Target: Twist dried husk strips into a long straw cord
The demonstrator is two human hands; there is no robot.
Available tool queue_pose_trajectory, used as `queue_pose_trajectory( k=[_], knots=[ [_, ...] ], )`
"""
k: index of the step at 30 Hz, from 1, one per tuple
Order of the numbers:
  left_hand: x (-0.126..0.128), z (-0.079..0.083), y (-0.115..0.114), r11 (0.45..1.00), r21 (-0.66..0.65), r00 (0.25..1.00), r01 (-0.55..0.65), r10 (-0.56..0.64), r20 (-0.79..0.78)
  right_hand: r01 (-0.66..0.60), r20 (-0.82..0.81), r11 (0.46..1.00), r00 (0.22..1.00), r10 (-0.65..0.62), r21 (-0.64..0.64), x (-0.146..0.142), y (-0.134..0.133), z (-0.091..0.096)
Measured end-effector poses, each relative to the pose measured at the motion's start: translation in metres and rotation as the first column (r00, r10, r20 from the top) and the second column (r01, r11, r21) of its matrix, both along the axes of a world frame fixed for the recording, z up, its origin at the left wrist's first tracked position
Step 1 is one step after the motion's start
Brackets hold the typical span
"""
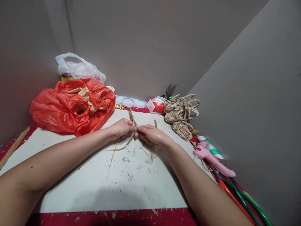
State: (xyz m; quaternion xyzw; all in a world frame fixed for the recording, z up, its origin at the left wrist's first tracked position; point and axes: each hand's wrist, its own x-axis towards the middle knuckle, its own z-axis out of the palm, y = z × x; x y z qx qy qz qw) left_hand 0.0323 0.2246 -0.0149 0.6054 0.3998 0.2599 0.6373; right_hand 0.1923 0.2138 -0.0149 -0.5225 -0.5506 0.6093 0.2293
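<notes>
Both my hands meet over the middle of a white board point(94, 188). My left hand point(123, 128) pinches the lower part of a braided straw cord point(132, 117), whose finished end points away from me. Fingertips of my right hand point(150, 134) close on the same cord, touching the left fingers. Loose flat straw strands point(122, 147) hang below the left hand toward the board. A short dark twisted piece point(155, 123) lies just beyond my right hand. Thin strands show under the right wrist, partly hidden.
A red plastic bag point(56, 110) with dried husk strips stands at the left, a white bag point(80, 67) behind it. Woven straw slippers point(181, 114), a tissue pack point(156, 105) and pruning shears point(169, 91) sit at back right. A pink glue gun point(213, 160) lies on the right.
</notes>
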Motion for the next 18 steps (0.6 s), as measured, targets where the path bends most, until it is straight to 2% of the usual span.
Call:
queue_pose_trajectory(
  k=[2,4,7,10,13,15,18],
  knots=[
    [0.0,-0.001,0.001,0.994,0.106,0.997,0.001,0.007,-0.076,-0.027,-0.021,0.998,0.999,0.026,-0.064,0.003,0.001,0.002],
    [-0.001,-0.001,0.003,0.967,0.256,0.988,0.012,0.028,-0.151,-0.037,-0.083,0.992,0.996,0.027,-0.123,0.005,0.002,0.003],
    [-0.005,0.004,0.005,0.907,0.405,0.956,0.114,0.011,-0.293,-0.008,-0.197,0.985,0.98,-0.027,-0.175,0.004,0.002,0.002],
    [-0.008,0.017,0.002,0.873,0.44,0.893,0.21,0.013,-0.451,0.072,-0.223,0.978,0.968,-0.116,-0.197,-0.002,-0.001,0.0],
    [-0.005,0.028,-0.009,0.843,0.48,0.813,0.242,0.095,-0.575,0.145,-0.229,0.971,0.955,-0.188,-0.19,-0.007,-0.004,-0.001],
    [0.002,0.028,-0.018,0.827,0.505,0.748,0.247,0.169,-0.642,0.163,-0.261,0.965,0.941,-0.215,-0.207,-0.01,-0.006,-0.002],
    [0.012,0.021,-0.031,0.798,0.532,0.669,0.282,0.234,-0.706,0.168,-0.287,0.955,0.928,-0.237,-0.245,-0.013,-0.008,-0.003]
  ],
)
